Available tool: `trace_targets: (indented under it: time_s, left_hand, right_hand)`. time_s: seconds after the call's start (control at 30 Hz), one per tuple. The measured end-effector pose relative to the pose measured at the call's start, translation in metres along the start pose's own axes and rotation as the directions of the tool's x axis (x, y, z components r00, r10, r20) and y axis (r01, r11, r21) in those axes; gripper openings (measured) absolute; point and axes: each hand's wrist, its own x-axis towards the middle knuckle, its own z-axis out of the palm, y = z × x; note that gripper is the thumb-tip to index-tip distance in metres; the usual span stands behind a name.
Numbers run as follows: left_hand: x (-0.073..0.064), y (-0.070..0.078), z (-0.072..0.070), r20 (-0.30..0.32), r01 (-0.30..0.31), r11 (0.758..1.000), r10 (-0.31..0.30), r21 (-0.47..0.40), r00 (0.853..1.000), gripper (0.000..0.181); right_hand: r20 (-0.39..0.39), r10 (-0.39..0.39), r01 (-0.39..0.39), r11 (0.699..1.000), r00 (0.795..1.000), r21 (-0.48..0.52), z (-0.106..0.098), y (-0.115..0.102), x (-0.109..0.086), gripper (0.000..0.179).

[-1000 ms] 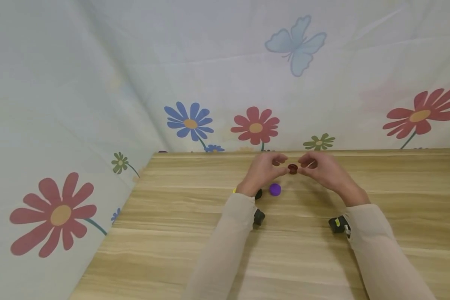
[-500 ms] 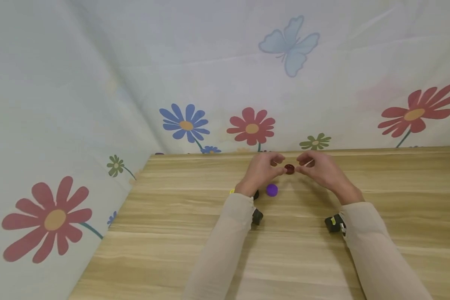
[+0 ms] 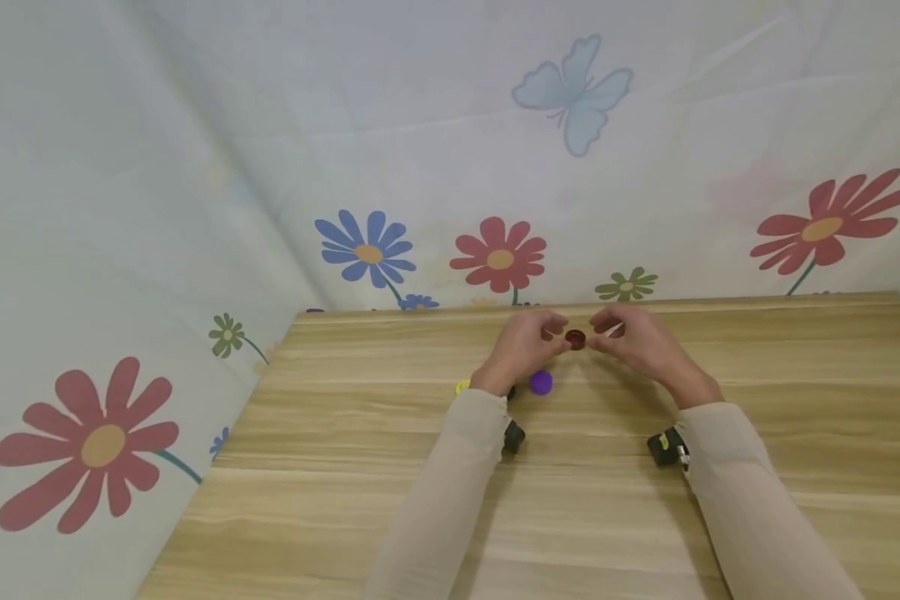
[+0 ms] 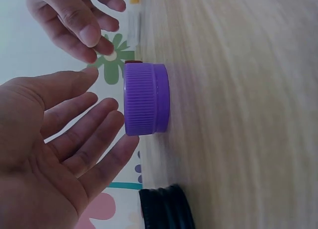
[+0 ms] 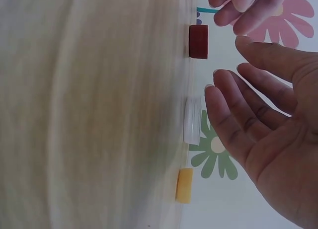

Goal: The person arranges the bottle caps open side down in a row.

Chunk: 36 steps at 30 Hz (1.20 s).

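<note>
Wood grain runs across the table (image 3: 570, 517) under your two hands, and the red cap (image 3: 577, 339) sits on it between them, toward the far edge. Your left hand (image 4: 64, 139) is relaxed, fingers loosely extended, gripping nothing, with its thumb near that cap. Your right hand (image 5: 278, 122) is just as loose and free on the other side, fingers apart from the cap. Nearer you lies the purple cap (image 3: 541, 382), with the black cap (image 4: 166, 209) partly hidden by your left wrist and the yellow cap (image 3: 462, 386) past it. By your right fingers rest the clear cap (image 5: 193, 120) and the orange cap (image 5: 184, 186). White cloth (image 3: 435, 150) printed with flowers hangs behind.
</note>
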Motion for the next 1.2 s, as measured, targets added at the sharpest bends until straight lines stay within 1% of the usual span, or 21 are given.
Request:
trace_targets:
  time_s: [0.13, 0.2, 0.3, 0.43, 0.8, 0.97, 1.2]
  left_hand:
    - [-0.0003, -0.0011, 0.0017, 0.03, 0.013, 1.0, -0.012, -0.016, 0.999, 0.04]
    - [-0.0007, -0.0019, 0.003, 0.047, 0.018, 1.0, -0.017, -0.017, 0.999, 0.042]
    - [-0.0014, -0.0036, 0.0044, 0.064, 0.018, 1.0, -0.017, -0.008, 0.998, 0.044]
    - [-0.0013, -0.0041, 0.0048, 0.065, 0.0, 1.0, 0.0, -0.005, 0.998, 0.042]
    - [-0.0013, -0.0045, 0.0057, 0.062, -0.023, 0.999, 0.021, 0.028, 0.998, 0.033]
    - [-0.0019, -0.0043, 0.0065, 0.071, -0.027, 0.999, 0.024, 0.036, 0.997, 0.032]
    - [-0.0034, -0.0038, 0.0071, 0.076, -0.022, 1.0, 0.02, 0.02, 0.997, 0.031]
  right_hand:
    - [0.01, -0.04, 0.04, 0.999, 0.999, 0.006, 0.0034, 0.0018, 0.0025, 0.037]
    - [0.017, -0.044, 0.044, 0.999, 0.999, 0.005, 0.005, 0.0022, 0.003, 0.038]
    - [0.033, -0.028, 0.028, 1.0, 0.999, 0.008, 0.0068, 0.0015, 0.0037, 0.039]
    - [0.052, -0.02, 0.02, 1.0, 0.998, 0.003, 0.0072, -0.0002, 0.0045, 0.041]
    - [0.103, -0.025, 0.026, 1.0, 0.994, -0.013, 0.0095, -0.0049, 0.0056, 0.039]
    - [0.098, -0.034, 0.035, 0.999, 0.995, -0.01, 0.01, -0.005, 0.0047, 0.036]
    - [0.089, -0.042, 0.044, 0.999, 0.995, -0.017, 0.0107, -0.0028, 0.004, 0.035]
